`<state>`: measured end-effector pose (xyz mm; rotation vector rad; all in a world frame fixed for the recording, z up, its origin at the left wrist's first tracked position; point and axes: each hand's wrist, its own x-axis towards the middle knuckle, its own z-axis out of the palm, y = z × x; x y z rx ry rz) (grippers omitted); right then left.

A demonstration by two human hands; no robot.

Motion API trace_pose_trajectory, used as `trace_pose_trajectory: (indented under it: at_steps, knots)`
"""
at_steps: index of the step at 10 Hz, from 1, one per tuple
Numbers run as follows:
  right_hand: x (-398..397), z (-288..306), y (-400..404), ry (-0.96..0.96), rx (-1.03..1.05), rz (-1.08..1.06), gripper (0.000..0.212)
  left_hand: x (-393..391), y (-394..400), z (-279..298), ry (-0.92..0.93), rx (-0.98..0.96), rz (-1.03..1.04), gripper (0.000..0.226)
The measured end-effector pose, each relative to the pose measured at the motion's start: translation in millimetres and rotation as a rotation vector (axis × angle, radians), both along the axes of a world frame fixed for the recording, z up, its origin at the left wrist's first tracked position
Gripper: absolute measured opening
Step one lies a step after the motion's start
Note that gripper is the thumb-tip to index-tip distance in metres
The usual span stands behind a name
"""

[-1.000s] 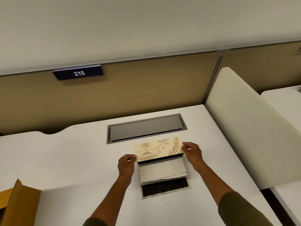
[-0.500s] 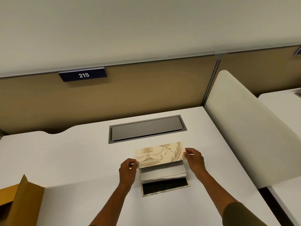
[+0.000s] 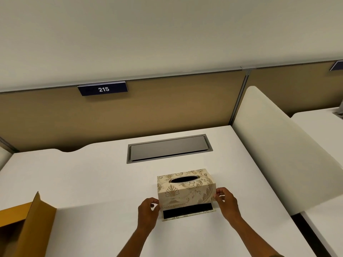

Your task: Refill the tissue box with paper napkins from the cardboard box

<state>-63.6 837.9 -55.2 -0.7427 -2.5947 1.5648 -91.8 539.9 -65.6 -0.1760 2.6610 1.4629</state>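
A cream tissue box (image 3: 185,190) with gold flourishes stands on the white desk (image 3: 92,182), its oval slot facing up. Its front edge is raised a little over the black-lined base flap (image 3: 188,211) that lies flat on the desk. My left hand (image 3: 148,210) pinches the box's lower left corner and my right hand (image 3: 225,203) pinches its lower right corner. The napkins are hidden under the box. An open brown cardboard box (image 3: 27,225) sits at the desk's near left corner, its contents out of sight.
A grey cable hatch (image 3: 168,148) is set into the desk behind the tissue box. A tan partition with a "215" plate (image 3: 103,89) closes the back. A cream side divider (image 3: 278,145) runs along the right edge, with another desk (image 3: 323,127) beyond.
The patterned box has swung down over the napkin stack, which no longer shows. Its slot now faces up. Both hands have kept hold of its ends.
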Motion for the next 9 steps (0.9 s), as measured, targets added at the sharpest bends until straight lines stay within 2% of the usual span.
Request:
trace_pose_trajectory:
  at_steps: [1,2,3,5,7,9]
  knots:
    - [10.2,-6.7,0.7,-0.011,0.028,0.013,0.009,8.5,1.2,-1.5,0.005,-0.023,-0.006,0.035]
    - [18.6,-11.0,1.4,-0.025,0.046,0.027,0.012,16.1,2.3,-0.2,-0.002,-0.034,0.016,0.040]
    - [24.4,-14.3,1.4,-0.035,0.082,0.043,0.013,21.8,2.4,-2.6,-0.036,-0.043,0.013,0.026]
    - [34.4,-15.8,-1.1,-0.046,0.111,0.046,0.022,34.0,3.7,-8.3,-0.076,-0.062,-0.002,0.018]
    - [40.2,-7.1,-9.2,-0.033,0.082,0.001,0.034,43.9,2.7,-6.2,-0.034,-0.052,0.013,0.031]
    - [27.1,8.3,-26.7,0.126,0.173,-0.084,0.035,48.4,-7.8,-3.0,-0.022,-0.054,0.017,0.035]
